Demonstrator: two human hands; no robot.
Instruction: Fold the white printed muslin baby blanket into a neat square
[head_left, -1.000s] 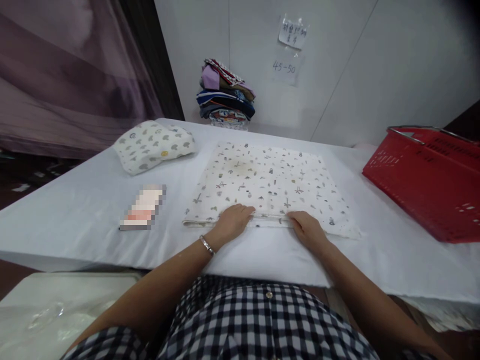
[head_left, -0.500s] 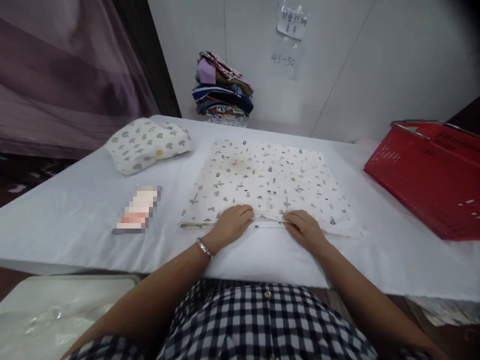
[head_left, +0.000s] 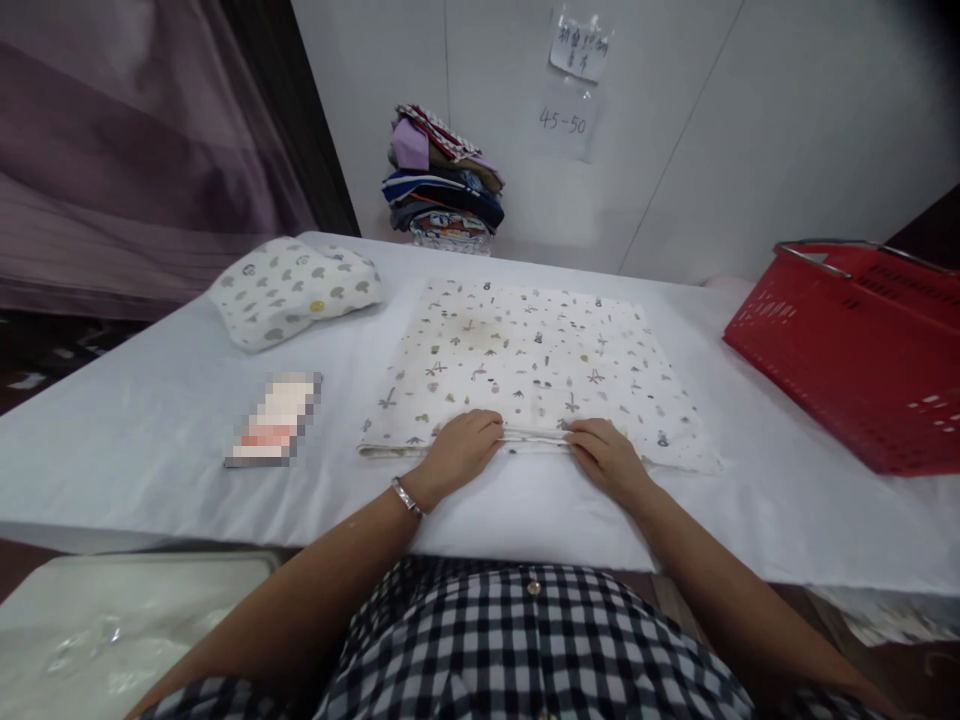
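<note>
1. Stretching across the middle of the frame, the white-covered table [head_left: 795, 530] carries the work; its cover shows some wrinkles, so a light touch is best, as hard pressing could drag it along.

2. Printed cloth [head_left: 517, 350], white with small grey and brown motifs, lies flat at the centre of the frame, its near edge [head_left: 534, 434] layered in narrow bands. The lower right corner spreads out past these bands, so it deserves smoothing to bring that side square with the left.

3. Red basket [head_left: 847, 370] stands at the right of the frame, well apart from the cloth.

4. Stack of fabrics [head_left: 446, 185] rises at upper centre, beyond the table's far edge.

5. Second printed cloth [head_left: 292, 295] sits loosely bunched at upper left on the table.

6. Left hand [head_left: 465, 445] and right hand [head_left: 606, 460], at lower centre, grasp the near edge with fingers curled over it; how firmly, I cannot tell. Good handling here calls for both hands level, every layer caught together, and even tension across the gap between them.

7. Pixelated flat object [head_left: 274, 420] rests at left, clear of the cloth.

8. Bracelet [head_left: 406, 496] circles the left wrist.
</note>
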